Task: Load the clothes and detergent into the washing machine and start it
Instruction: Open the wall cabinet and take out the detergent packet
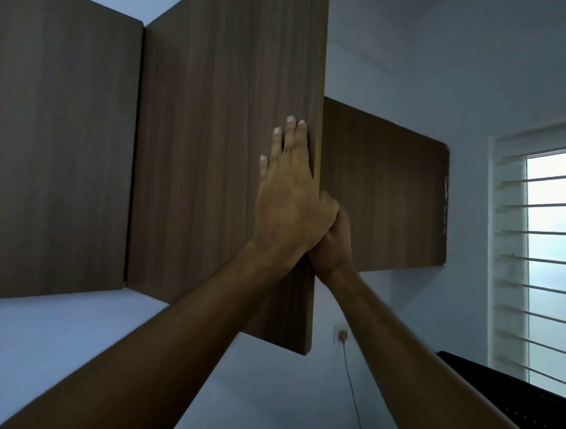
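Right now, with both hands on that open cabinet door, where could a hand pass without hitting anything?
Free: the gap below the open brown wooden cabinet door, bordered by the white wall socket; also right of the door's edge, before the shut cabinet panel. Crowded: the edge itself, where the left hand lies flat and the right hand grips.

Cabinet door [226, 148] dark brown woodgrain (vertical streaks); wall [409, 58] pale blue-grey.

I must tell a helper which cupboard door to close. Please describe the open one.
Find the dark wood cupboards high on the wall. The open door is the middle panel; the left hand lies flat on it. Only this one swings out; the others are closed.
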